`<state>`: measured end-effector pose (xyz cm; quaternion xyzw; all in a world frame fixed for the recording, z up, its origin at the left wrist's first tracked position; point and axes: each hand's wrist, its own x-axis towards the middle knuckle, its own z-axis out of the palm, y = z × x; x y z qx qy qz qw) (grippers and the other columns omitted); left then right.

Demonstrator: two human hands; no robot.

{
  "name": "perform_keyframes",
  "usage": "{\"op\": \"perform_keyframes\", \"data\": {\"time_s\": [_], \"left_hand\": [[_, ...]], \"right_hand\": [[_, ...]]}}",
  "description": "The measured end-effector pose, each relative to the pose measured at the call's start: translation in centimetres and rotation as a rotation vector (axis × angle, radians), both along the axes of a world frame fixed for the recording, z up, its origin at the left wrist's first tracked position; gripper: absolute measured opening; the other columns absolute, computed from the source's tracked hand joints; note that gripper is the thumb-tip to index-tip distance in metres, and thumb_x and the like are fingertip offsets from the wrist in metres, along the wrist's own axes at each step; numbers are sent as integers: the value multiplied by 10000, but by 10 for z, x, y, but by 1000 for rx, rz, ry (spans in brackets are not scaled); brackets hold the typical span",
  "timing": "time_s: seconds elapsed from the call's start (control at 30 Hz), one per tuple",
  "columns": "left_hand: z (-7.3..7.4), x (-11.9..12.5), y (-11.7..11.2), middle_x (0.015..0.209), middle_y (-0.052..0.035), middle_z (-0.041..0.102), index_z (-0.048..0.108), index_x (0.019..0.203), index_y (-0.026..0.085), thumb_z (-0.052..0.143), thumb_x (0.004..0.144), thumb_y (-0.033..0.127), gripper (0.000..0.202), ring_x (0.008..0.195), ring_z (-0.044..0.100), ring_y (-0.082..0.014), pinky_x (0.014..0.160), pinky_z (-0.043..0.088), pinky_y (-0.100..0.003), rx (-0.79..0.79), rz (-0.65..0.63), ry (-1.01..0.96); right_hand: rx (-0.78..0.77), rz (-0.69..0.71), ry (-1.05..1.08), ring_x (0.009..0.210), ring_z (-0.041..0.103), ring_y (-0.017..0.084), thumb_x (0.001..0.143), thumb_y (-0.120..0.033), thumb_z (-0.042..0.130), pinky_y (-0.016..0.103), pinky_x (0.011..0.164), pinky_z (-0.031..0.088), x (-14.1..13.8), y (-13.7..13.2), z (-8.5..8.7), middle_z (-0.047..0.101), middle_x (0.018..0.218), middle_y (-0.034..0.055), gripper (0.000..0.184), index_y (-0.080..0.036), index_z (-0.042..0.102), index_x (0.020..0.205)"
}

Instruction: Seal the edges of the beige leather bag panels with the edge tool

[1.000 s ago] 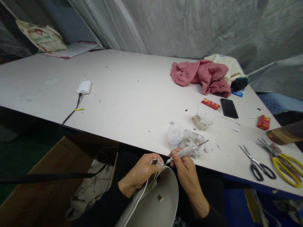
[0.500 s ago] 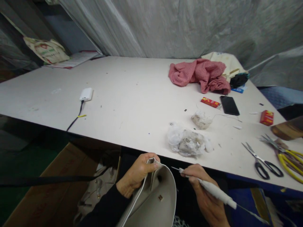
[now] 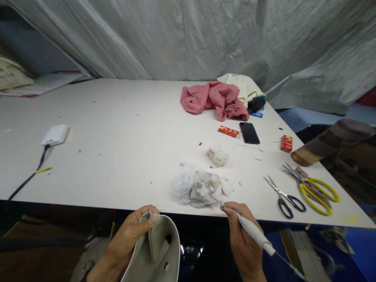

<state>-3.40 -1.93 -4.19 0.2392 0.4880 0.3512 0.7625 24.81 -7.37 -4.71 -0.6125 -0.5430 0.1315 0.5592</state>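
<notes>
My left hand (image 3: 133,231) is closed on the upper edge of a cream leather-like bag (image 3: 160,262), thumb inside and fingers outside. The bag's mouth faces up, showing an inner pocket and a small gold-coloured metal fitting. In my right hand (image 3: 245,239) is a white corded pen tool (image 3: 257,235), gripped like a pencil near its front. Its thin metal tip points left and meets the near side of a dirty whitish block (image 3: 202,188) in crumpled clear plastic at the table's front edge; whether it presses in, I cannot tell.
Right of the block lie black-handled scissors (image 3: 284,197) and yellow-handled scissors (image 3: 315,188). Farther back are a smaller wrapped lump (image 3: 217,156), a phone (image 3: 249,133), red boxes (image 3: 286,143), pink cloth (image 3: 214,100) and a bottle (image 3: 331,141). A white cabled device (image 3: 55,135) sits left.
My right hand has brought the tool's tip from beside the bag up to the wrapped block. The bag stays in my left hand, now apart from the tool. The view has turned right.
</notes>
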Motion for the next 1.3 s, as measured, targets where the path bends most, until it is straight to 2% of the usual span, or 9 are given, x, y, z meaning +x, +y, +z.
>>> {"op": "perform_keyframes", "data": {"time_s": [0.4, 0.57, 0.67, 0.77, 0.9, 1.1, 1.2, 1.3], "left_hand": [[-1, 2, 2, 639, -5, 662, 658, 777, 160, 939, 686, 288, 322, 543, 582, -138, 540, 480, -233, -15, 11, 14], [0, 3, 2, 656, 0, 662, 660, 786, 157, 941, 694, 283, 322, 556, 590, -129, 552, 479, -223, -8, 12, 19], [-1, 2, 1, 664, -9, 674, 656, 789, 157, 932, 714, 309, 324, 567, 601, -138, 570, 481, -233, -5, -1, 33], [-5, -1, 1, 666, -18, 682, 656, 795, 158, 924, 725, 330, 326, 574, 607, -146, 587, 484, -246, -3, -16, 38], [-12, -3, 2, 661, -15, 673, 662, 790, 156, 927, 715, 334, 329, 566, 590, -139, 568, 468, -239, 37, -26, 29], [-9, -2, 2, 656, -11, 669, 685, 788, 146, 949, 664, 329, 345, 563, 571, -120, 566, 448, -224, 58, -11, 25], [-7, -2, 1, 632, -5, 652, 683, 759, 139, 971, 616, 316, 367, 547, 552, -108, 545, 416, -209, 68, 8, 15], [-6, -4, 0, 629, -3, 646, 685, 765, 137, 974, 613, 323, 376, 539, 543, -103, 539, 407, -208, 66, 15, -4]], "right_hand": [[34, 151, -262, 815, 669, 199, 1053, -209, 596, 323, 758, 494, -3, 20, 5, 736, 895, 38, 80, -214, 673, 1031], [34, 169, -607, 728, 584, 231, 1066, -256, 572, 355, 696, 406, -14, 32, 25, 675, 752, 46, 164, -208, 673, 946], [17, 192, -712, 710, 547, 236, 1076, -257, 526, 360, 685, 370, -18, 36, 35, 638, 709, 44, 248, -224, 657, 868], [-48, 187, -620, 726, 568, 233, 1096, -302, 490, 349, 684, 372, -14, 38, 34, 648, 738, 45, 282, -226, 634, 866], [-139, 77, -413, 697, 600, 206, 1118, -374, 455, 317, 655, 395, -9, 40, 23, 664, 774, 29, 292, -214, 627, 945], [29, 252, -585, 787, 589, 228, 1084, -279, 547, 347, 759, 422, -11, 35, 22, 693, 838, 55, 187, -192, 657, 960], [84, 195, -516, 825, 625, 209, 1059, -251, 603, 331, 795, 454, -5, 26, 22, 718, 900, 50, 97, -186, 667, 1026], [132, 140, -328, 834, 654, 183, 1044, -216, 612, 301, 807, 490, -6, 14, 21, 717, 909, 31, 69, -200, 675, 1021]]}}
